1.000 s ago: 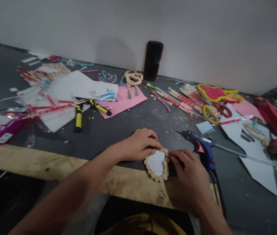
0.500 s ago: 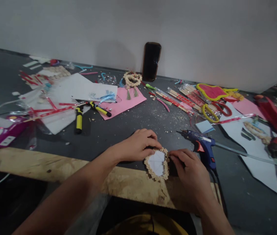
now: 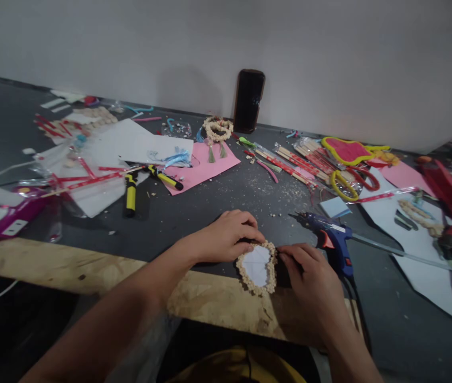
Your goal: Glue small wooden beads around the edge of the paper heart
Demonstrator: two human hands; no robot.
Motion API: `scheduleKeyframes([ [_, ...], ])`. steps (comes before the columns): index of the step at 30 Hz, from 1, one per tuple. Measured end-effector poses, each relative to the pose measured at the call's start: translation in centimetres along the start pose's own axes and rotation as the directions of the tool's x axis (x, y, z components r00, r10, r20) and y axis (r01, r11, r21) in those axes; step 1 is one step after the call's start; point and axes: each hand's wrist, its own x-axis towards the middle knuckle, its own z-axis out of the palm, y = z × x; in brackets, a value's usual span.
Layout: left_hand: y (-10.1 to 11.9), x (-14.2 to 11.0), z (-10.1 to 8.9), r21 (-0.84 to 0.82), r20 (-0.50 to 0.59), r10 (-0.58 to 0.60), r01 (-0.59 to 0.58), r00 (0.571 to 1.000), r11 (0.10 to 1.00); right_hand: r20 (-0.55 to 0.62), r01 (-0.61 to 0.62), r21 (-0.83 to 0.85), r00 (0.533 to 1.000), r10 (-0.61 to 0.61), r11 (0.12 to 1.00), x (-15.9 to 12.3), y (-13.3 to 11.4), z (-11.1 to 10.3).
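A roughly heart-shaped piece of white paper (image 3: 254,266) with a rim of small cream beads (image 3: 258,291) lies at the front of the worktop, partly over its wooden edge. My left hand (image 3: 229,235) grips its upper left rim, thumb on the paper and fingers along the far side. At the upper right rim, my right hand (image 3: 311,271) has thumb and forefinger pinched together against the beads; whatever is between those fingertips is too small to make out. Just right of that hand lies a blue hot glue gun (image 3: 335,239), its nozzle pointing left.
Yellow-black pliers (image 3: 130,194) and a purple glue gun (image 3: 14,213) lie left. A phone (image 3: 249,101) leans on the wall behind beaded rings (image 3: 218,129) and pink paper (image 3: 210,170). Scissors (image 3: 340,183), wrapped chopsticks (image 3: 285,165) and a red stapler-like tool (image 3: 447,189) are right.
Both hands and the beaded heart keep practically the same position. The whole view has shifted very slightly.
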Motion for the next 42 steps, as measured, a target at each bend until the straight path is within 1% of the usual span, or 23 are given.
scheduleKeyframes([
  [12, 0.1, 0.0, -0.2, 0.0, 0.013, -0.004, 0.004, 1.0, 1.0, 0.029, 0.013, 0.004, 0.999, -0.013, 1.0, 0.1, -0.2, -0.4],
  [17, 0.2, 0.0, -0.2, -0.007, 0.014, -0.011, 0.011, 1.0, 1.0, -0.027, 0.025, 0.033, 0.999, -0.024, 0.999, 0.5, -0.3, -0.6],
  [22, 0.4, 0.1, -0.3, -0.008, 0.028, -0.023, 0.023, 0.999, 1.0, -0.011, 0.021, 0.032, 1.0, -0.02, 0.999, 0.6, -0.6, -0.4],
  [30, 0.3, 0.0, -0.1, 0.001, 0.03, -0.022, 0.022, 0.999, 1.0, -0.031, 0.048, 0.009, 0.998, -0.047, 0.999, 0.4, -0.6, -0.4],
  [37, 0.4, 0.0, 0.0, 0.029, 0.052, -0.007, 0.006, 0.999, 1.0, 0.076, 0.033, 0.048, 0.996, -0.036, 0.998, 1.0, -0.3, -1.0],
  [42, 0.1, 0.1, 0.4, 0.048, 0.061, -0.012, 0.009, 0.998, 0.999, 0.09, 0.018, 0.07, 0.996, -0.024, 0.997, 0.9, -0.3, -1.3],
])
